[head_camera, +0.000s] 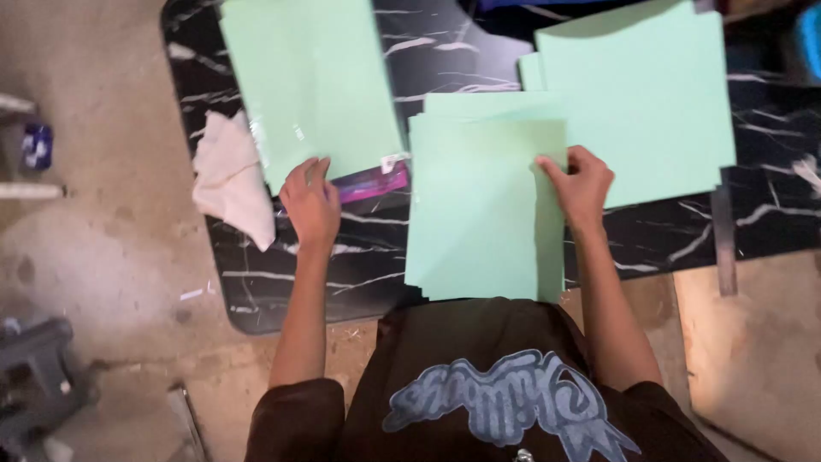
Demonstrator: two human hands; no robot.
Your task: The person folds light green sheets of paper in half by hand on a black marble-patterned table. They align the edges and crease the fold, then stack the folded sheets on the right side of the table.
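Green paper stack (pixel 483 214) lies on the black marbled table (pixel 282 282); right hand (pixel 581 184) pinches its top sheet's edge. Left hand (pixel 310 201) rests flat, unclenched, on another green sheet (pixel 308 81). Best lifted one sheet at a time, edges square

Paper stack (pixel 483 214) between sheets (on table (pixel 445 51))

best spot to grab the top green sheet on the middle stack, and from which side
Judging by its pose, pinch the top sheet at its right edge, coming from the right. That edge already curls up off the middle stack where the right hand pinches it; the other edges lie flat and flush, giving fingers no purchase.
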